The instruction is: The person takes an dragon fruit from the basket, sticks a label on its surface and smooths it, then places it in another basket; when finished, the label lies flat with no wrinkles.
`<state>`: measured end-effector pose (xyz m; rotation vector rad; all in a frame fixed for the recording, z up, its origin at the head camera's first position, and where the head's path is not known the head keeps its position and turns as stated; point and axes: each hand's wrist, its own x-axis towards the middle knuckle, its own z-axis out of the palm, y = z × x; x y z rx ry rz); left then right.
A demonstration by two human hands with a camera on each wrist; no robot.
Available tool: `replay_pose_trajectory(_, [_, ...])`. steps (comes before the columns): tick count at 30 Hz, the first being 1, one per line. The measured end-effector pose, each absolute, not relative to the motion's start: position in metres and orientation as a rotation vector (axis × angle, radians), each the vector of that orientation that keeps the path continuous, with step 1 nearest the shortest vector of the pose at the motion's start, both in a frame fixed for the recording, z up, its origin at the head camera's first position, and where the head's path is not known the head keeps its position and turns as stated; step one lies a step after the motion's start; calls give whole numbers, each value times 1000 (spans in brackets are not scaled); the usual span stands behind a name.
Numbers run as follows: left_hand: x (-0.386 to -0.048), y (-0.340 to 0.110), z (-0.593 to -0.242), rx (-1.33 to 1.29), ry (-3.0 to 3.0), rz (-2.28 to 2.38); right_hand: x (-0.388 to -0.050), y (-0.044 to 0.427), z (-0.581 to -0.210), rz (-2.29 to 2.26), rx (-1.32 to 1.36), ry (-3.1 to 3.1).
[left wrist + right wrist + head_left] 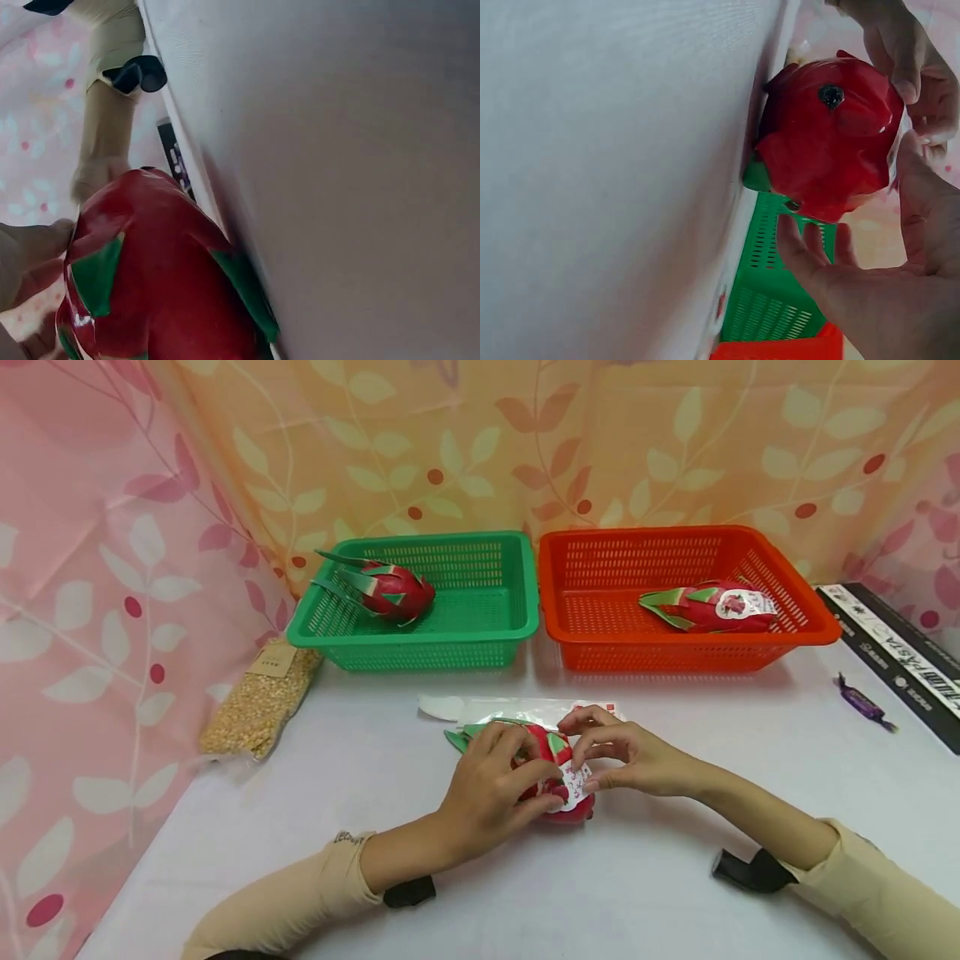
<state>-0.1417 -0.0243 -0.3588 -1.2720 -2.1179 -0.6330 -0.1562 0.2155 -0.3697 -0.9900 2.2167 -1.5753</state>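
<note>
A red dragon fruit (576, 814) with green leaf tips lies on the white table, leaves toward the back left, with a white printed label (576, 783) on its top. Over its left side arches my left hand (487, 789), thumb and fingertips touching the label area. My right hand (637, 760) is at the right side, thumb at the label's edge and the other fingers loosely bent. The right wrist view has the fruit (829, 142) between my right hand (885, 277) and the left hand (911, 60); its right fingertips stand just off the skin.
Behind are a green basket (427, 654) holding an unlabelled dragon fruit (401, 593) and a red basket (667, 657) holding a labelled one (705, 612). A clear packet (487, 708) lies behind the hands, a grain bag (258, 706) left, a purple-wrapped candy (864, 702) and long black boxes (896, 656) right.
</note>
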Motion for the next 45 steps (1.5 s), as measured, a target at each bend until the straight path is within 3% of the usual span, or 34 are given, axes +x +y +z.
replay_pose_trajectory(8, [-154,-30,-357,-1367,-2362,-912,-171,225,-382,-1512,-914,2170])
replay_pose_trajectory(23, [-165,-39,-343,-1436,-2541,-1193,-172,225,-369,-1375,-910,2204])
replay_pose_trajectory(45, [-168,-42,-343,-1468,-2566,-1244,-179,228,-369,-1291,-968,2074])
